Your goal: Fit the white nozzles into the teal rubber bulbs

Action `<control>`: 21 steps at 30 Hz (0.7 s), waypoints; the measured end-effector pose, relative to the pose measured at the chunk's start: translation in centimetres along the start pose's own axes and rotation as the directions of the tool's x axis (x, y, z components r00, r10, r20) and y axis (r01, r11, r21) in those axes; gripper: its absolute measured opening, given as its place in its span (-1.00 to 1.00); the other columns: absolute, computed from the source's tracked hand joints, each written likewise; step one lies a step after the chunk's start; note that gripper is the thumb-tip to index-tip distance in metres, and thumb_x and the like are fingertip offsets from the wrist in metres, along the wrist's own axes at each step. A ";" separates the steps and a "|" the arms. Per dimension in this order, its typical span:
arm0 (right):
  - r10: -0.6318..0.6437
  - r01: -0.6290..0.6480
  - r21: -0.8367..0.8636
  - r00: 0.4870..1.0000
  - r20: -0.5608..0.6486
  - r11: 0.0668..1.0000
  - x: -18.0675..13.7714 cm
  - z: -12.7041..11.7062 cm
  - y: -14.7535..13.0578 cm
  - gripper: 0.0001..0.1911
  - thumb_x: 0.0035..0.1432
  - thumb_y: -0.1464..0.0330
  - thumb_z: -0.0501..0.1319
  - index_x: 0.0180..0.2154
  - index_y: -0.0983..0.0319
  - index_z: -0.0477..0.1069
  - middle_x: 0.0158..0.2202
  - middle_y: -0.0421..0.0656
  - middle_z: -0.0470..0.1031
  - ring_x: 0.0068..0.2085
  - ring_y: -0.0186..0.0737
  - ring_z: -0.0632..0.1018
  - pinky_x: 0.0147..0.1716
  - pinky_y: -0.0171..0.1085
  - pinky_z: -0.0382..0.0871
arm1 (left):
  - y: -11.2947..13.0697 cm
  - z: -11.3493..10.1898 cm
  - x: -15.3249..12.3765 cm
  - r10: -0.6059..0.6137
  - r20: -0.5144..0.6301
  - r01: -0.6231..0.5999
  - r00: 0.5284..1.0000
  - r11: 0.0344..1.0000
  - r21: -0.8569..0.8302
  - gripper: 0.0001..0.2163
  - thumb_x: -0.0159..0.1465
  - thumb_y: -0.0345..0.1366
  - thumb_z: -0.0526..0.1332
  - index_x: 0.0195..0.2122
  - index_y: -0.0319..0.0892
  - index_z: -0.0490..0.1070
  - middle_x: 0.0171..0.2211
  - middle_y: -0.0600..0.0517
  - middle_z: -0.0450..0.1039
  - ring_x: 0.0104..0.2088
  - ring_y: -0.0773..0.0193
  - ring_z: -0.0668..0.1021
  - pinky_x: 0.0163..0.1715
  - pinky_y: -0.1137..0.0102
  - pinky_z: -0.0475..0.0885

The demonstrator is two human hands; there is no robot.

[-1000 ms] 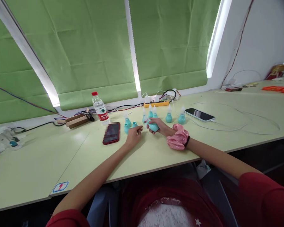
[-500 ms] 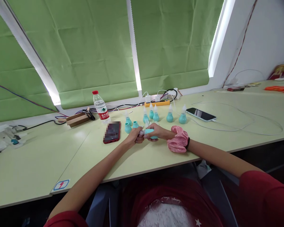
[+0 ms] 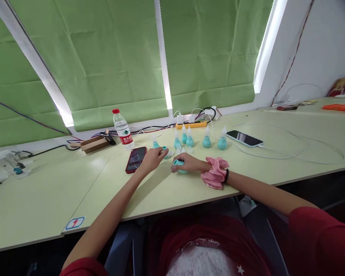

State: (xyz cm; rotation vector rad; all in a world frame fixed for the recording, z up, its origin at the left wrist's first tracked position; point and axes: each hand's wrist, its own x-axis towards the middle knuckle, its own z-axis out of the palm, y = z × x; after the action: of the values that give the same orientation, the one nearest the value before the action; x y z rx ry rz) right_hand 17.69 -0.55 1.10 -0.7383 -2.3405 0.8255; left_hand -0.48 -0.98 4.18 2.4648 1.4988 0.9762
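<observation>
My right hand (image 3: 189,163) is closed around a teal squeeze bulb (image 3: 178,163), its open neck tilted up to the left with no clear tip on it. To its left, my left hand (image 3: 153,159) is curled just above the tabletop, fingers bent, beside an open-topped teal bulb (image 3: 165,148). What its fingers pinch, if anything, is hidden. Small clear plastic pieces (image 3: 189,150) lie beyond my right hand. Farther back, several teal bulbs with clear pointed nozzles stand upright, among them one bulb (image 3: 222,143) at the right and another (image 3: 206,142) beside it.
A red-edged phone (image 3: 135,159) lies left of my left hand, with a water bottle (image 3: 123,130) behind it. A charging phone (image 3: 244,138) and its white cable lie at the right. A yellow power strip (image 3: 191,124) and cardboard box (image 3: 94,144) stand along the back.
My hands have parted; the left moved left, away from the bulb in the right. The clear part that was at the bulb's neck is gone from it, and the neck now shows open.
</observation>
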 end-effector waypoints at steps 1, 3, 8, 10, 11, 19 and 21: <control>0.017 -0.025 -0.090 0.995 -0.095 0.996 0.2 0.1 0.5 -0.73 -0.05 0.21 0.13 -0.49 0.31 0.37 -0.55 -0.21 0.37 -0.51 -0.39 0.32 -0.50 -0.38 0.12 | -0.2 0.3 0.0 -0.004 -0.002 0.004 1.000 0.998 0.068 -0.68 0.12 -0.12 0.02 -0.70 -0.18 0.14 -0.75 0.12 0.08 -0.68 0.39 0.20 -0.62 0.45 -0.01; 0.068 -0.121 -0.192 0.963 -0.263 0.974 0.5 0.0 1.4 -0.73 -0.03 0.20 0.10 -0.50 0.30 0.34 -0.57 -0.23 0.32 -0.50 -0.37 0.30 -0.49 -0.37 0.10 | -0.6 0.8 0.1 -0.013 0.011 0.011 1.000 0.991 0.133 -0.74 0.11 -0.15 0.05 -0.62 -0.18 0.25 -0.75 0.12 0.13 -0.68 0.37 0.24 -0.63 0.46 0.00; 0.113 -0.193 -0.115 0.864 -0.491 0.974 0.8 -1.2 2.2 -0.67 0.02 0.14 0.04 -0.48 0.29 0.30 -0.55 -0.22 0.32 -0.48 -0.35 0.31 -0.45 -0.36 0.10 | -1.3 2.4 0.0 0.041 0.034 -0.043 0.999 0.997 0.071 -0.82 0.06 -0.29 0.12 -0.31 -0.21 0.37 -0.65 0.11 0.28 -0.61 0.37 0.35 -0.58 0.50 0.19; 0.123 -0.179 -0.053 0.833 -0.540 0.982 0.8 -1.4 2.1 -0.67 0.03 0.13 0.02 -0.47 0.28 0.31 -0.53 -0.22 0.34 -0.47 -0.35 0.32 -0.43 -0.36 0.12 | -1.4 3.2 -0.1 0.078 0.026 -0.079 0.997 0.996 0.049 -0.77 0.08 -0.35 0.08 -0.22 -0.22 0.37 -0.57 0.07 0.35 -0.56 0.36 0.39 -0.51 0.49 0.26; 0.124 -0.169 -0.032 0.823 -0.555 0.985 0.7 -1.5 2.0 -0.67 0.04 0.14 0.02 -0.47 0.28 0.31 -0.52 -0.21 0.35 -0.46 -0.35 0.33 -0.41 -0.36 0.13 | -1.5 3.6 -0.1 0.097 0.027 -0.098 0.995 0.994 0.042 -0.74 0.10 -0.37 0.06 -0.17 -0.22 0.35 -0.52 0.04 0.39 -0.53 0.35 0.41 -0.48 0.48 0.28; 0.112 -0.177 -0.054 0.802 -0.587 0.983 0.9 -1.2 2.4 -0.64 0.06 0.10 -0.03 -0.47 0.26 0.24 -0.56 -0.26 0.22 -0.48 -0.37 0.26 -0.45 -0.37 0.12 | -0.9 5.4 -0.8 0.168 0.148 -0.183 0.975 0.979 0.091 -0.58 0.13 -0.40 0.01 0.06 -0.19 0.10 -0.31 -0.01 0.40 -0.36 0.29 0.44 -0.34 0.39 0.34; 0.080 -0.151 -0.068 0.794 -0.602 0.986 0.9 -1.1 2.3 -0.64 0.07 0.09 -0.05 -0.43 0.26 0.24 -0.51 -0.24 0.22 -0.45 -0.37 0.26 -0.43 -0.36 0.13 | -0.6 5.3 -1.0 0.203 0.162 -0.224 0.966 0.967 0.120 -0.67 0.14 -0.38 0.01 -0.03 -0.18 0.22 -0.29 -0.02 0.38 -0.30 0.26 0.43 -0.29 0.37 0.33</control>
State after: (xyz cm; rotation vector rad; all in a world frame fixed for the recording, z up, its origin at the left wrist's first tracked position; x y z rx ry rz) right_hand 18.47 1.98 0.54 -1.0282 -1.7844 0.4144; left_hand 1.76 -0.17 -0.75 2.7743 1.3160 0.7189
